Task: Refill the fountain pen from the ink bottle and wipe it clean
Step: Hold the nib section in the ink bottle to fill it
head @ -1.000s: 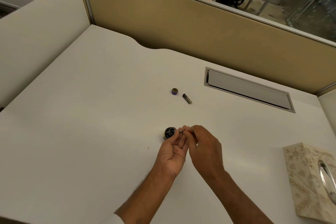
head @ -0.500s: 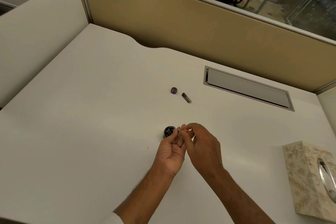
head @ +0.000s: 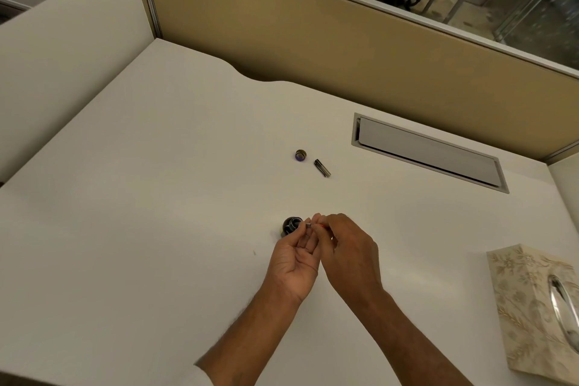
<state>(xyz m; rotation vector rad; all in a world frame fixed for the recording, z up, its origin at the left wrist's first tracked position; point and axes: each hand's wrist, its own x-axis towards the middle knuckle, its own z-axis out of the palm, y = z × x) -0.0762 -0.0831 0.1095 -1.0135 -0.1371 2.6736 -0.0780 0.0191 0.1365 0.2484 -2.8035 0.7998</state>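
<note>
A small dark ink bottle [head: 290, 226] stands uncapped on the white desk. Just right of it, my left hand [head: 296, 255] and my right hand [head: 347, 247] meet fingertip to fingertip, both pinching a thin fountain pen part [head: 310, 224] with a grey end and a hint of red. Most of that part is hidden by my fingers. Farther back on the desk lie the bottle's purple cap [head: 300, 155] and a dark pen piece [head: 322, 168].
A patterned tissue box [head: 532, 310] sits at the desk's right edge. A grey cable hatch [head: 429, 152] is set into the desk at the back right. Tan partition walls [head: 313, 50] close the back and left.
The hands and the pen part have hardly moved beside the bottle; only the view has shifted slightly.
</note>
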